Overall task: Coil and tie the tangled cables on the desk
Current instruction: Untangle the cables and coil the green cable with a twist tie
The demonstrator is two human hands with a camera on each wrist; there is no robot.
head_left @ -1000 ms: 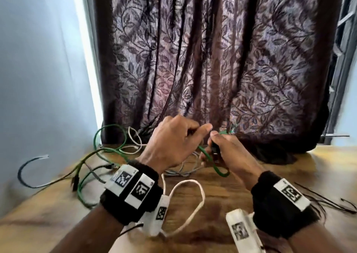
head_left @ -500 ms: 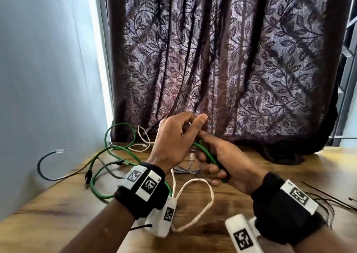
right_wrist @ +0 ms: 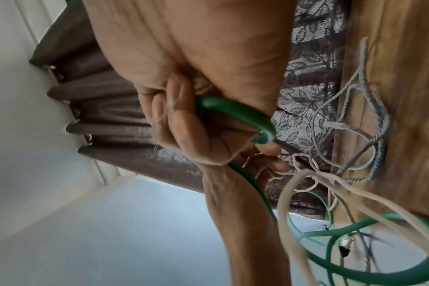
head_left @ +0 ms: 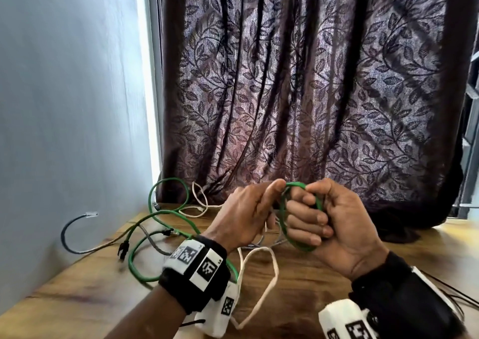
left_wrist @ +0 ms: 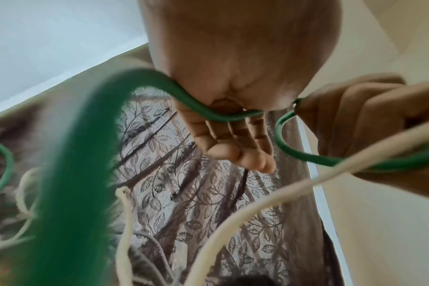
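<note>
Green cable is held above the desk, in front of the curtain, with one small loop formed around the curled fingers of the right hand. The right hand is clenched on this loop. The left hand pinches the same cable at the top of the loop, thumb against forefinger, and feeds the free length. The remaining green cable trails down past the left wrist and lies in wide curves on the desk.

Judged stage: the first turns of the coil are being wound; no tie is in place.

Risks from this point:
- The trailing length crosses a white cord and a grey cable. Pulling slack may drag these along and tighten the tangle.
- The loop is small. Forcing further tight turns may kink the cable.
- If the left pinch slips, the loop may spring open off the right fingers.

A black cable with a clear plug arches off the left edge of the desk, beside the pale wall. Thin black strands lie at the right edge; they are probably ties, but the view is too poor to confirm. The desk is brown wood with visible grain. The curtain is dark with a leaf pattern, and daylight shows along its left side.
</note>
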